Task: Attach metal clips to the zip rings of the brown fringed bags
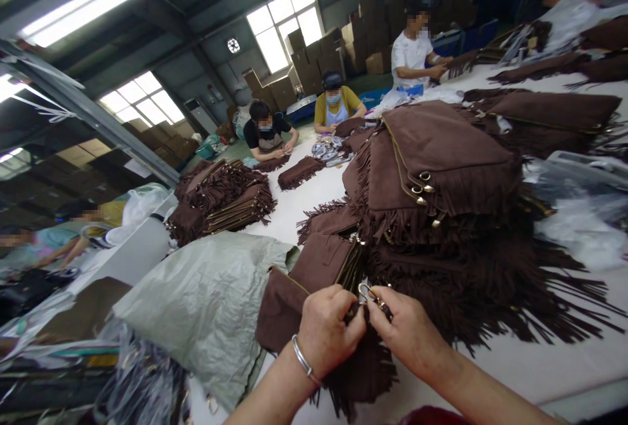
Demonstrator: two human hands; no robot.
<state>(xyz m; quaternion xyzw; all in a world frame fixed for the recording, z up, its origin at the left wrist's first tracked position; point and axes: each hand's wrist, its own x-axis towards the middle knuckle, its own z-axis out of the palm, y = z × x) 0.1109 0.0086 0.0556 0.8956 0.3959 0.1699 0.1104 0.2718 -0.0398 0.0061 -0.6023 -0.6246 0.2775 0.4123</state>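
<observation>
In the head view, the person's two bare hands nearly meet low in the middle. The left hand (330, 333), with one silver-coloured bracelet (305, 361) on its wrist, has its grip closed, pinching a dark piece (351, 312) mostly hidden by thumb and finger. The right hand (409, 327) also has its grip closed, on one gold-coloured hook (364, 289) that sticks out between the two hands. Just below them lies a brown fringed bag (366, 376), partly covered by the hands; whether the hook is joined to it cannot be told.

Beyond the hands, one small pile of brown pouches (318, 260) with gold zips touches one large stack of fringed bags (451, 137); layers overlap too much to count. Farther up the white table (534, 379) are a second large stack (216, 196), at the left, and one separate fringed pouch (300, 173). One grey-green sack (201, 301) lies left of the small pile.

At least five other people are in view: three across the table, in a black top (254, 139), a yellow top (320, 111) and a white top (405, 52), and two at the left edge, partly hidden.
</observation>
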